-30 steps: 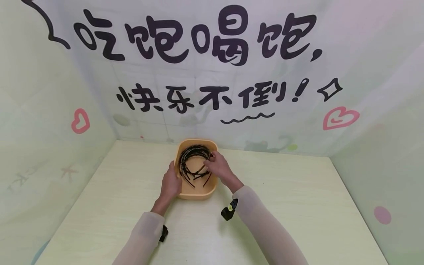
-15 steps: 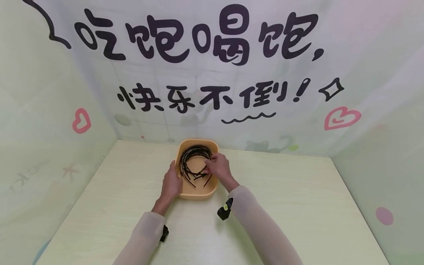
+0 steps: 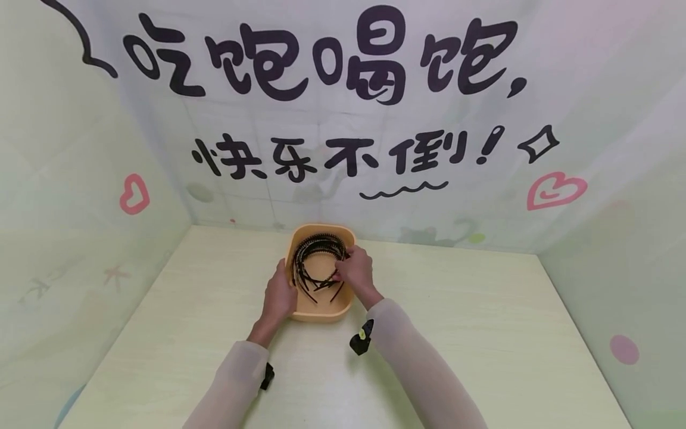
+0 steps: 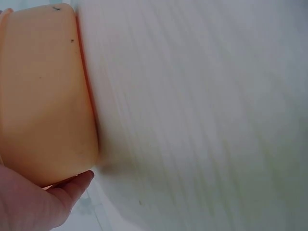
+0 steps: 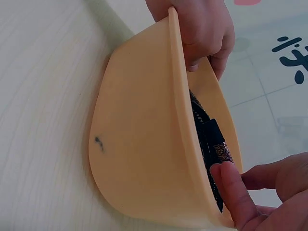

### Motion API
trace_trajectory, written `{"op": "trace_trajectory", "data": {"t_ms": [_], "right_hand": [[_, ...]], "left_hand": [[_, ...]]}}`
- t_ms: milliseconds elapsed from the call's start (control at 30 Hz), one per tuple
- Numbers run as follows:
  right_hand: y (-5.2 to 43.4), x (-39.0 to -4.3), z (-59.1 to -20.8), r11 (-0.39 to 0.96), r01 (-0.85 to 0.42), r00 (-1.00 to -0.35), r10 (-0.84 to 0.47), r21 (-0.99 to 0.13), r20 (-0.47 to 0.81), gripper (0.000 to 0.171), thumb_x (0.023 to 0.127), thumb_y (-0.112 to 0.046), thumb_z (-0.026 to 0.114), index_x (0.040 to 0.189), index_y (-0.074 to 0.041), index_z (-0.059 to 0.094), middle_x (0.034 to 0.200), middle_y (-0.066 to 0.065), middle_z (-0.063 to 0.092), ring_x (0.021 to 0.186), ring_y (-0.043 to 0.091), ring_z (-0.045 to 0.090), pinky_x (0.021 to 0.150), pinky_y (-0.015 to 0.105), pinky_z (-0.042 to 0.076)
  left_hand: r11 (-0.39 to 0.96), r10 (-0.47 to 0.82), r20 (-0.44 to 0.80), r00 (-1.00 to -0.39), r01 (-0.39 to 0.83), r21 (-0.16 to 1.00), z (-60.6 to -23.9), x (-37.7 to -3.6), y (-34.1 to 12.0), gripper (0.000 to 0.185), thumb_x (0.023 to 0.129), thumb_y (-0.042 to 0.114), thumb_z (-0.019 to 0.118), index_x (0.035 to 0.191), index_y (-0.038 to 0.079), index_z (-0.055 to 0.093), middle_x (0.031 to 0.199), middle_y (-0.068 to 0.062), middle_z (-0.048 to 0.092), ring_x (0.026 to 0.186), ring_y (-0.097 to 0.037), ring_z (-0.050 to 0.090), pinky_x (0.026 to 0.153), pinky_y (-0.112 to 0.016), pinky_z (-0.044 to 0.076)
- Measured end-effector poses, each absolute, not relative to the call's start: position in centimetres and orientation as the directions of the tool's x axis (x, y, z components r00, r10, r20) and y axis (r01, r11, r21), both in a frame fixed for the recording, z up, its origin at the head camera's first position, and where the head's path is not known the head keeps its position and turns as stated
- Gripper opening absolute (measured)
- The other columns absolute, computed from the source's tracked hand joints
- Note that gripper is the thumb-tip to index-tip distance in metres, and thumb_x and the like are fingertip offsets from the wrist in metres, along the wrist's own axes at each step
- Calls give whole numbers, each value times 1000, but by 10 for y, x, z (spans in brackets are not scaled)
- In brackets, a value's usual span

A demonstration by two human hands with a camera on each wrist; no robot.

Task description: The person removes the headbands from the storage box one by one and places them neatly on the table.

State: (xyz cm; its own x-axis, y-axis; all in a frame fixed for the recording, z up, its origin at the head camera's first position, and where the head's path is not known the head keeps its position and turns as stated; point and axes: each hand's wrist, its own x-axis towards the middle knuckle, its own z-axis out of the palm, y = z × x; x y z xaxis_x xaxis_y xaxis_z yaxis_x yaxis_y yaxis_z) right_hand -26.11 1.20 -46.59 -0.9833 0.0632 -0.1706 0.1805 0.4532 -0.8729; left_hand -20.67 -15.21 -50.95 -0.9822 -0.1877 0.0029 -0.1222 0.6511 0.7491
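A yellow-orange plastic bin (image 3: 320,317) stands on the table near the back wall. Inside it lies a bundle of black toothed headbands (image 3: 317,244), their thin ends pointing toward the front. My left hand (image 3: 280,293) grips the bin's left wall, its fingers outside and part of it over the rim. At the bin's right rim, my right hand (image 3: 356,270) reaches in and pinches a headband. Seen from the right wrist, that headband has a glittery strip (image 5: 223,152) between fingertips and thumb. The left wrist view shows only the bin's outer wall (image 4: 45,96) and part of the left hand.
The pale wood-grain table (image 3: 455,333) extends on both sides and in front of the bin. A printed cloth wall (image 3: 332,202) with black lettering rises close behind it, and cloth walls enclose the left and right sides.
My right hand and forearm have shifted slightly, the wrist moving a little left, with the fingers staying at the headbands. The left hand keeps its grip and the bin stays put.
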Motion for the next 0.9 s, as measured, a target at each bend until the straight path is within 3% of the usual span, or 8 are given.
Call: {"op": "trace_trajectory", "data": {"t_ms": [200, 533, 900], "right_hand": [[12, -262, -466, 457, 165, -986, 76, -874, -146, 51, 88, 1, 65, 138, 1, 54, 85, 16, 72, 58, 21, 71, 56, 28, 58], [22, -263, -458, 382, 186, -983, 67, -905, -173, 49, 89, 4, 62, 137, 0, 57, 93, 22, 71, 74, 34, 74, 65, 37, 60], [37, -265, -459, 278, 229, -972, 24, -933, -232, 49, 89, 2, 65, 138, -1, 56, 100, 25, 71, 67, 28, 74, 69, 39, 61]], "left_hand": [[655, -186, 8, -982, -119, 746, -510, -208, -153, 70, 88, -9, 45, 153, -8, 19, 140, -36, 47, 117, -46, 58, 92, -55, 51], [649, -186, -5, -983, -127, 751, -511, -208, -154, 71, 88, -9, 43, 153, -8, 18, 140, -36, 47, 117, -44, 59, 89, -52, 52], [634, -195, -15, -981, -137, 761, -509, -207, -153, 70, 88, -9, 44, 154, -7, 18, 141, -36, 46, 116, -44, 59, 91, -53, 52]]}}
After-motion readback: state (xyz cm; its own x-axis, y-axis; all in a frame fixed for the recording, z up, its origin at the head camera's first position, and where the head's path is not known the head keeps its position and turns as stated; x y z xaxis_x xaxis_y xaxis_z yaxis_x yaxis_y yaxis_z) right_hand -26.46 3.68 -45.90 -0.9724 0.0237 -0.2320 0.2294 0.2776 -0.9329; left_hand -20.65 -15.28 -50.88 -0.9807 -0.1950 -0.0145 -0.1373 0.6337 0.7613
